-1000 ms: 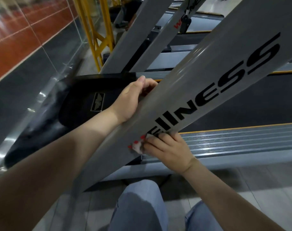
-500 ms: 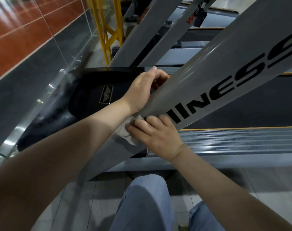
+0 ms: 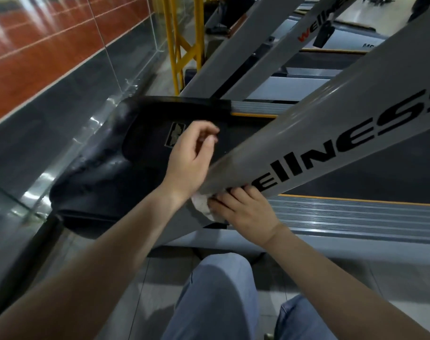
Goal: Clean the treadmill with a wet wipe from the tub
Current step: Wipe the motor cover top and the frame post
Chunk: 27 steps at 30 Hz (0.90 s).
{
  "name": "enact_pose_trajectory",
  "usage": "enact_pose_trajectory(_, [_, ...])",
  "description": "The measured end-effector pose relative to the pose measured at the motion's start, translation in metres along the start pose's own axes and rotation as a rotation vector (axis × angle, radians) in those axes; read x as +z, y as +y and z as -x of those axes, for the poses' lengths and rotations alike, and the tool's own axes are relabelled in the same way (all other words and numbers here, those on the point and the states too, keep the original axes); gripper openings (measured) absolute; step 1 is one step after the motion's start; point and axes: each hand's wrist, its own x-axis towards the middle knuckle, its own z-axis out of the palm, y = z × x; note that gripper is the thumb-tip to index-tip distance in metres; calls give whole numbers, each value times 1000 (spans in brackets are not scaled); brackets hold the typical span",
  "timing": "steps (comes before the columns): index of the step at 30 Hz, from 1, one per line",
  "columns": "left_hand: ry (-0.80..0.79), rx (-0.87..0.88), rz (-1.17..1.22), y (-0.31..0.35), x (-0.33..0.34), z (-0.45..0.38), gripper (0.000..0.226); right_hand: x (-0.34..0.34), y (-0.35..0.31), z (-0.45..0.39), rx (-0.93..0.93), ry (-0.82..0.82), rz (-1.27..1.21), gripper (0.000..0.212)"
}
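Item: treadmill post [image 3: 307, 133], grey, slanted, lettered.
Wipe [image 3: 202, 203]: white, bunched, low on post, under right hand [image 3: 245, 209], whose curled fingers press and grip it.
Left hand [image 3: 189, 155]: beside post, fingers loosely curled, holding nothing.
Tub: not visible.
Risk: bunched wipe likely skips post's far side; unbraced left hand lets body tip; wipe may slip onto deck [image 3: 356, 214].
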Motion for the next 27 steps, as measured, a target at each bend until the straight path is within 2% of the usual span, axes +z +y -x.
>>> enact_pose_trajectory(3, [123,-51,-150,-30,-20,65,18,8,-4,21,-2,-72,-6,26])
enact_pose_trajectory(6, [75,33,-286,-58,-14,116,8,1,-7,14,67,-97,-23,25])
enact_pose_trajectory(8, [24,106,-342,-69,-2,137,16,-3,-8,11,102,-88,-45,22])
enact_pose_trajectory(12, [-77,102,-344,-73,20,146,35,-8,-7,7,153,-46,-56,12])
enact_pose_trajectory(17, [-33,65,-389,-72,33,130,25,-27,4,0,2,-186,-57,21])
enact_pose_trajectory(19, [-28,41,-408,-74,33,126,18,-43,14,-14,-32,-142,-44,18])
enact_pose_trajectory(22, [1,-15,-435,-84,31,128,8,-63,36,-54,29,89,-29,18])
enact_pose_trajectory(24, [75,-104,-384,-84,30,130,14,-64,47,-82,112,130,40,18])
enact_pose_trajectory(25, [115,-115,-378,-81,31,129,13,-62,48,-91,149,81,87,15])
enact_pose_trajectory(27, [139,24,-424,-72,35,121,11,-53,46,-95,184,-95,229,16])
